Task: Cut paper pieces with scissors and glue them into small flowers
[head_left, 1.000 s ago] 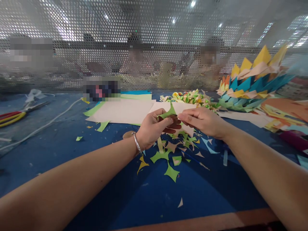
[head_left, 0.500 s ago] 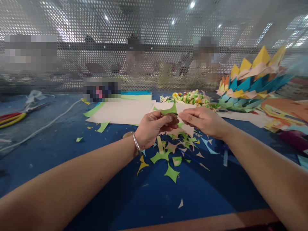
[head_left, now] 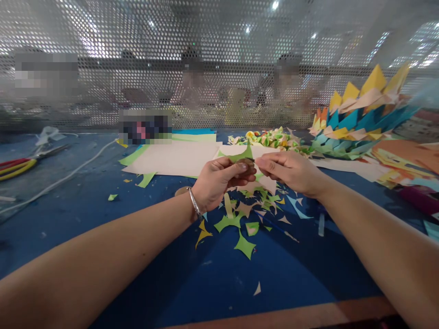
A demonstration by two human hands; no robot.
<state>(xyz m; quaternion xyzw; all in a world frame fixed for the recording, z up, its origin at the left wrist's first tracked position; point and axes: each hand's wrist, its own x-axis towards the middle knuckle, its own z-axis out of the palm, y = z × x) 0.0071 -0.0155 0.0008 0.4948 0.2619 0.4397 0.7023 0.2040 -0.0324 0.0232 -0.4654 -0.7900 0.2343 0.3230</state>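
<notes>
My left hand (head_left: 219, 180) and my right hand (head_left: 291, 171) meet above the blue table (head_left: 103, 214), both pinching a small green paper piece (head_left: 240, 156) with pointed tips. The left fingers curl round its lower part, and a brownish bit shows between the fingertips. The right thumb and forefinger pinch at its right side. A metal bracelet (head_left: 195, 204) sits on my left wrist. Just below the hands lies a heap of green, yellow and pink paper scraps (head_left: 245, 214).
Pale paper sheets (head_left: 174, 157) lie behind the hands. A pile of small folded paper pieces (head_left: 270, 138) and a spiky stack of coloured paper (head_left: 360, 116) stand at the right. Pliers (head_left: 24, 164) and a white cable (head_left: 68, 173) lie left. A perforated screen (head_left: 206, 68) closes the back.
The green piece has been turned and lowered between my fingers, and my right hand has edged closer to the left. Both arms otherwise stay in place.
</notes>
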